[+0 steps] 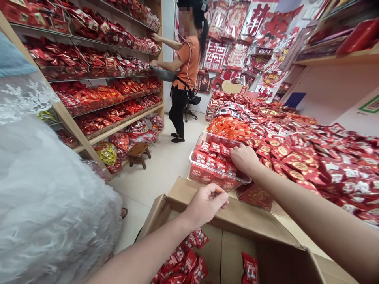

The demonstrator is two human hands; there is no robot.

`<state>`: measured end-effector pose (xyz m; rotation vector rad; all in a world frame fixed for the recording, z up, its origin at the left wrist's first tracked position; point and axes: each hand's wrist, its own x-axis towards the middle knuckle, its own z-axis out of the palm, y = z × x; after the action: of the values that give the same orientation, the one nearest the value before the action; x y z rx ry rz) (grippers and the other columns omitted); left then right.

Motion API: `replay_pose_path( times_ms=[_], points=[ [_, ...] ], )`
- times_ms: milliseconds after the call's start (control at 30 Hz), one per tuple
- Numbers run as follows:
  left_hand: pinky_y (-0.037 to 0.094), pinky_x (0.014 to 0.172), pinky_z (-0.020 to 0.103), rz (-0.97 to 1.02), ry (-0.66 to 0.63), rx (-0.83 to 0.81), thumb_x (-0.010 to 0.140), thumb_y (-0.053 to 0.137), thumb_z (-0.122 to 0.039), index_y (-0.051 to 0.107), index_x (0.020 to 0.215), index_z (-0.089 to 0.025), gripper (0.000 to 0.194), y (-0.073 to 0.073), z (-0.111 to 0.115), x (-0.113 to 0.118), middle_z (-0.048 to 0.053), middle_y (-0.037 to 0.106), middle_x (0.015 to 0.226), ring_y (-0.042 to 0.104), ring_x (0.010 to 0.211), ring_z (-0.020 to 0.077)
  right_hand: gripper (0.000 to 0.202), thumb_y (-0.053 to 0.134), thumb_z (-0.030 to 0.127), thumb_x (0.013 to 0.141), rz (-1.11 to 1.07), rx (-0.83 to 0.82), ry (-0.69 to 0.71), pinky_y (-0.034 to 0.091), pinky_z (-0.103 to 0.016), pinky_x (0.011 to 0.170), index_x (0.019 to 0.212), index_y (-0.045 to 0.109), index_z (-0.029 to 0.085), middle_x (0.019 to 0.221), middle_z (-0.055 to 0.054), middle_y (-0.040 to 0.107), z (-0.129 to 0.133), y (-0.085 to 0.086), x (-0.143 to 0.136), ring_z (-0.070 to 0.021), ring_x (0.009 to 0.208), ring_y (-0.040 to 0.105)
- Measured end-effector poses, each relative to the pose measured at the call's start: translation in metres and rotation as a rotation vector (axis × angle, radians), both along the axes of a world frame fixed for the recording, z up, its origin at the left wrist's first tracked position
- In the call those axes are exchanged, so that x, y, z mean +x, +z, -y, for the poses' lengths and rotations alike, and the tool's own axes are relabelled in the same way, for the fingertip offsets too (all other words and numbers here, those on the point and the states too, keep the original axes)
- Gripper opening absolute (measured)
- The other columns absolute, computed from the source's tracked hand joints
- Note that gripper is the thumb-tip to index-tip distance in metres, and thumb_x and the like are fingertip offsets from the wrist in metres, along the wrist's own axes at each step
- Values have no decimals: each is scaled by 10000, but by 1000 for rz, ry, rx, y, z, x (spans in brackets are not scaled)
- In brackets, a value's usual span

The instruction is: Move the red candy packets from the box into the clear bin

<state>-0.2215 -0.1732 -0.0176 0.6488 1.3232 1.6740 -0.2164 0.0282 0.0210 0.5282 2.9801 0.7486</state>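
My right hand (245, 158) reaches over the edge of a clear plastic bin (194, 161), its fingers curled down on a small red candy packet among the rows of red candy packets (211, 162) inside. Part of its fingers is hidden. My left hand (209, 203) hovers above the near side of the bin and the flap of a cardboard box (186, 189). Its thumb and fingers are closed together; what they hold, if anything, cannot be made out. Several loose red packets (189, 262) lie in the box below, with one packet (249, 268) apart on the right.
A heap of red packets (290, 146) covers the table on the right. Full shelves (100, 75) line the left wall, with a small wooden stool (139, 152) below. A person (189, 63) stands there holding a basin (164, 74). A white gown (53, 189) fills the left.
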Motion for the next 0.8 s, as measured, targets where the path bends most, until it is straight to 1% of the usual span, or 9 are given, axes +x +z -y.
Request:
replay_pose_path(
  times_ms=[100, 167, 300, 400, 467, 600, 700, 800],
  points=[
    [413, 660, 246, 8, 2, -1, 680, 603, -346, 524, 676, -145, 216, -2, -1, -1, 4, 569, 647, 535, 626, 111, 282, 333, 90, 797, -23, -23, -39, 398, -307, 604, 822, 614, 85, 853, -188, 614, -1, 3, 0, -261, 834, 537],
    [411, 653, 244, -14, -6, 3, 682, 599, -353, 526, 680, -147, 218, -4, -2, -1, 4, 565, 648, 532, 630, 114, 258, 342, 113, 802, -50, -36, -53, 401, -296, 611, 878, 586, 86, 888, -187, 603, -1, 3, 0, -259, 856, 529],
    [399, 621, 234, -94, -23, -9, 705, 569, -350, 525, 693, -148, 207, -8, -2, 0, 4, 555, 644, 517, 618, 112, 225, 408, 211, 804, -62, -87, -15, 401, -287, 635, 970, 533, 124, 922, -145, 607, -1, -2, -6, -246, 863, 522],
    [391, 611, 229, -159, -31, -25, 731, 536, -329, 520, 706, -147, 184, -11, -2, 1, 2, 543, 642, 506, 611, 109, 202, 427, 239, 806, -50, -128, 8, 396, -285, 631, 930, 547, 134, 864, -121, 631, -5, -7, -13, -238, 822, 535],
    [386, 604, 227, -198, -31, -27, 742, 519, -319, 521, 715, -148, 172, -12, -2, 2, -2, 538, 634, 499, 602, 108, 186, 434, 232, 807, -51, -145, 20, 392, -288, 661, 885, 562, 122, 830, -120, 638, -7, -9, -16, -229, 809, 542],
    [368, 568, 217, -291, -32, -40, 755, 499, -317, 533, 725, -149, 174, -13, -1, 3, -7, 530, 596, 476, 567, 103, 195, 506, 274, 773, -60, -166, 41, 377, -286, 734, 851, 581, 112, 846, -113, 639, -13, -8, -19, -214, 811, 556],
    [362, 560, 213, -336, -33, -41, 759, 492, -315, 533, 723, -148, 176, -14, -2, 2, -7, 527, 594, 464, 559, 99, 258, 566, 317, 727, -58, -171, 20, 378, -293, 738, 848, 596, 91, 857, -134, 637, -19, -7, -17, -226, 811, 563],
    [368, 568, 216, -335, -44, -43, 761, 488, -312, 526, 732, -146, 173, -16, -3, 1, -4, 527, 612, 469, 572, 102, 248, 581, 305, 711, -48, -172, -6, 385, -301, 721, 822, 616, 87, 836, -148, 640, -22, -7, -16, -240, 811, 566]
  ],
)
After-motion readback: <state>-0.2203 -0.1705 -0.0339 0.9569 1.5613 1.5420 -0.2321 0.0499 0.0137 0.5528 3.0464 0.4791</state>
